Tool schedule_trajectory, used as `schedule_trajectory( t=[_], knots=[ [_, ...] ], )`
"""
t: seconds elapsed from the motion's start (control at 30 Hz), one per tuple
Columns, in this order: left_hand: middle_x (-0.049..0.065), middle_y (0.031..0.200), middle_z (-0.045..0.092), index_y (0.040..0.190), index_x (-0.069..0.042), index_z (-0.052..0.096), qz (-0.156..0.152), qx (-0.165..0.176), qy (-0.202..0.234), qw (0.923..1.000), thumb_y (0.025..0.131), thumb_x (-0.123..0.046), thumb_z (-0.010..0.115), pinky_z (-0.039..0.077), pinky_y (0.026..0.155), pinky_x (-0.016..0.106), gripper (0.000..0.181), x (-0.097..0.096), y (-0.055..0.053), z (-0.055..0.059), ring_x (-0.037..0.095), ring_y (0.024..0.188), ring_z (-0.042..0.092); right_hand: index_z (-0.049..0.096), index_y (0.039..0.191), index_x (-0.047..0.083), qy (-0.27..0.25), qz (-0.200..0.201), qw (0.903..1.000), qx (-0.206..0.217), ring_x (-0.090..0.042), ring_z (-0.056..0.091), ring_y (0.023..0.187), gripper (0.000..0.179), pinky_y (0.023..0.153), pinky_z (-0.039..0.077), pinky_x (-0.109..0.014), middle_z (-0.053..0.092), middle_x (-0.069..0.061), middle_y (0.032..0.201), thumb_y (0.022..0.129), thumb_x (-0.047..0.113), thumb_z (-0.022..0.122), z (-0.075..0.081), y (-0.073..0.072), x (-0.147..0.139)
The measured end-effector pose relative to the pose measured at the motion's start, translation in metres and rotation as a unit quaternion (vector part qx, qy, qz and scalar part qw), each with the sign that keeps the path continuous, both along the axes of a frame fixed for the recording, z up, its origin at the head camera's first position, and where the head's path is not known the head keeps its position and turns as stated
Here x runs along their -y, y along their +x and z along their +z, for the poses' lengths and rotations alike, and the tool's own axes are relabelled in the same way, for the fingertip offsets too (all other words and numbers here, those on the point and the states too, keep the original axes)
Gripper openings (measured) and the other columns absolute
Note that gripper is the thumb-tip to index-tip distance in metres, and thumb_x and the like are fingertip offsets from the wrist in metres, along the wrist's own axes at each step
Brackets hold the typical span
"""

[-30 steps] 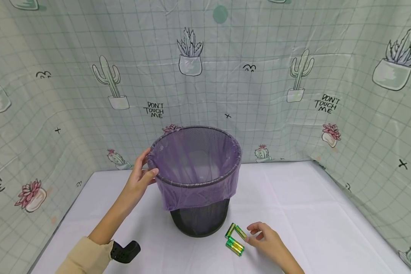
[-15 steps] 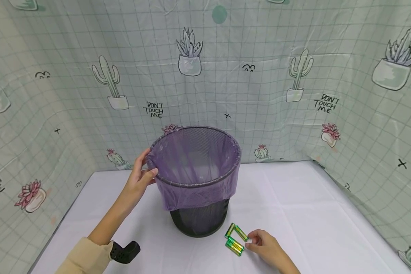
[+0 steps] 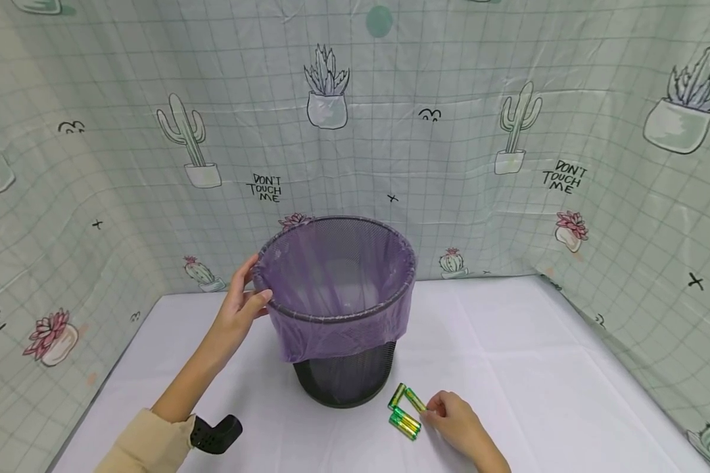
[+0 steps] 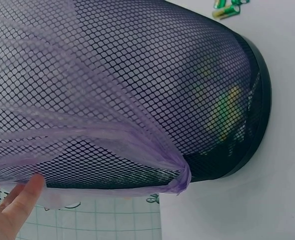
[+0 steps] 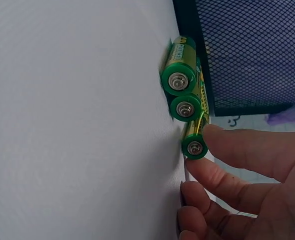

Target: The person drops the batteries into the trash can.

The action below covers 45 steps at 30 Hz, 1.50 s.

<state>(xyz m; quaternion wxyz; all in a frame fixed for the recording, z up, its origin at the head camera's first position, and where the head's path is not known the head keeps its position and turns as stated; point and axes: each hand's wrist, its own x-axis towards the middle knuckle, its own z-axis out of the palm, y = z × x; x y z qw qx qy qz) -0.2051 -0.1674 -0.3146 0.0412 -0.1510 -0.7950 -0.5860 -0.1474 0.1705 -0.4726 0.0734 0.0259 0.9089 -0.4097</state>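
Observation:
A black mesh wastebasket (image 3: 346,381) stands on the table, lined with a thin purple bag (image 3: 343,338) folded over its rim. My left hand (image 3: 239,307) grips the rim on its left side, thumb over the edge. Several green-and-yellow AA batteries lie at the basket's front right: a pair (image 3: 405,424) side by side, and another battery (image 3: 397,396) behind them. With thumb and forefinger, my right hand (image 3: 458,424) pinches the rightmost battery (image 5: 194,137), which is low at the tabletop. Blurred green-yellow shapes (image 4: 225,112) show through the mesh in the left wrist view.
A white cloth covers the table (image 3: 509,368). Hanging cloth with a grid and cactus print (image 3: 355,164) encloses the back and both sides. A black curved piece (image 3: 215,435) juts from the left wrist beside the beige sleeve (image 3: 154,443).
My right hand's fingers have drawn back slightly, then come together on the end of the rightmost battery. The left hand keeps its grip on the rim; the wastebasket stays in place.

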Motion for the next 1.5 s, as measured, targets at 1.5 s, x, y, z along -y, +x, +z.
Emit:
schedule_trajectory(
  t=[1.5],
  knots=[
    [0.021,0.150,0.012,0.150,-0.013,0.005,-0.003,-0.004,0.001,1.0000,0.096,-0.016,0.041,0.044,0.084,0.013,0.065,0.000,0.001,0.001,0.027,0.115,0.046,0.060,0.087,-0.002,-0.074,0.059,0.9944,0.047,-0.016,0.046,0.074,0.023,0.061,0.039,-0.025,0.054,-0.003,0.081,0.084,0.021,0.061,0.014,0.008,-0.006]
  ],
)
